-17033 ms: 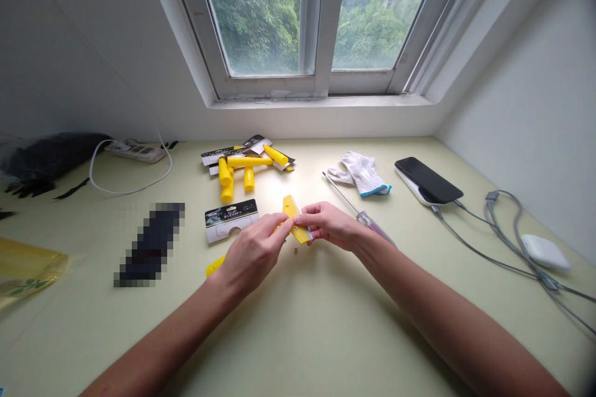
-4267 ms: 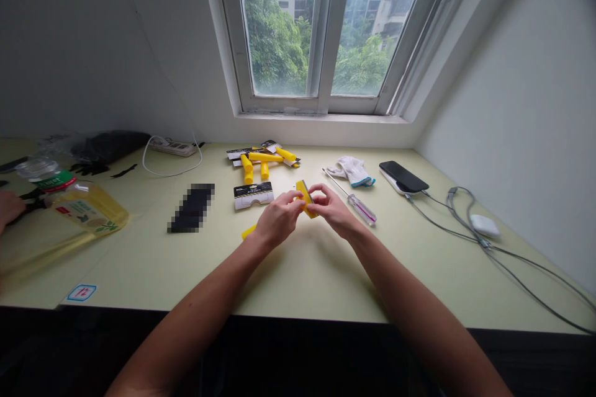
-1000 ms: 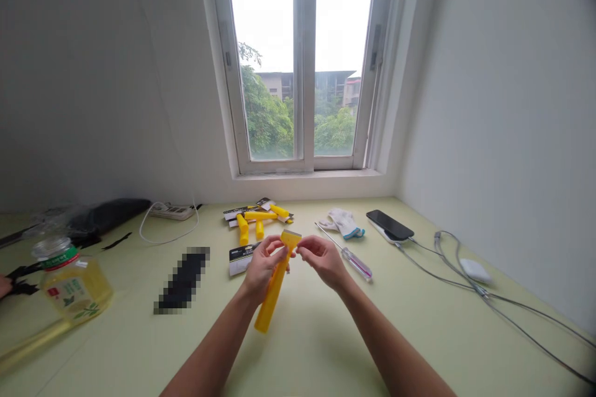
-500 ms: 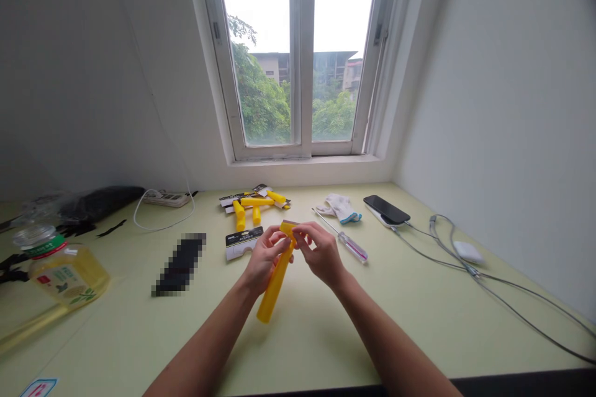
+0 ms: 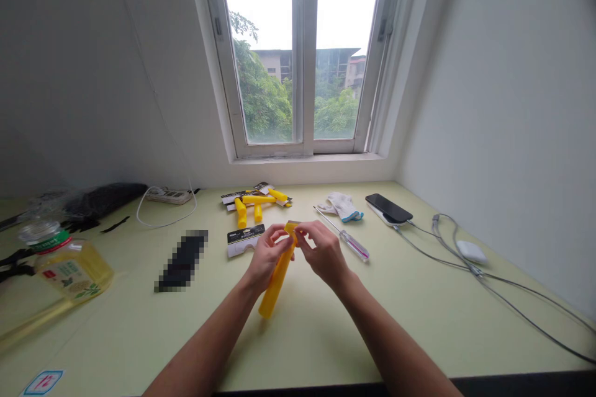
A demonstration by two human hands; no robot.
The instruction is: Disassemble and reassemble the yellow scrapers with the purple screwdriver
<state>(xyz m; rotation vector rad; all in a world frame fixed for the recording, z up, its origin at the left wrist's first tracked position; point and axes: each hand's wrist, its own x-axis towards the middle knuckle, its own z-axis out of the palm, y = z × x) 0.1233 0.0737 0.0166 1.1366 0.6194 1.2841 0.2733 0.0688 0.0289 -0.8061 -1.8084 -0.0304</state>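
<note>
My left hand (image 5: pixel 266 255) is closed around the upper part of a yellow scraper (image 5: pixel 274 291). The scraper's long handle slants down toward me, and a thin greyish blade edge shows along the top of its head. My right hand (image 5: pixel 321 251) is pinched at the right side of that head; whatever sits between its fingertips is too small to make out. Just left of my hands lies a black-and-white packaging card (image 5: pixel 242 243). Behind it is a pile of yellow scrapers (image 5: pixel 258 200) with cards. To the right lies a screwdriver (image 5: pixel 354 245) with a clear handle.
A white glove (image 5: pixel 342 206) lies beyond the screwdriver. Farther right are a black phone (image 5: pixel 388 208), grey cables (image 5: pixel 447 260) and a white case (image 5: pixel 472 252). On the left are a bottle of yellow liquid (image 5: pixel 77 270), a blurred black item (image 5: pixel 182 260) and a power strip (image 5: pixel 168 196).
My right fingertips have shifted slightly to the right at the scraper's head. The left hand keeps its hold. The whole view has moved a little.
</note>
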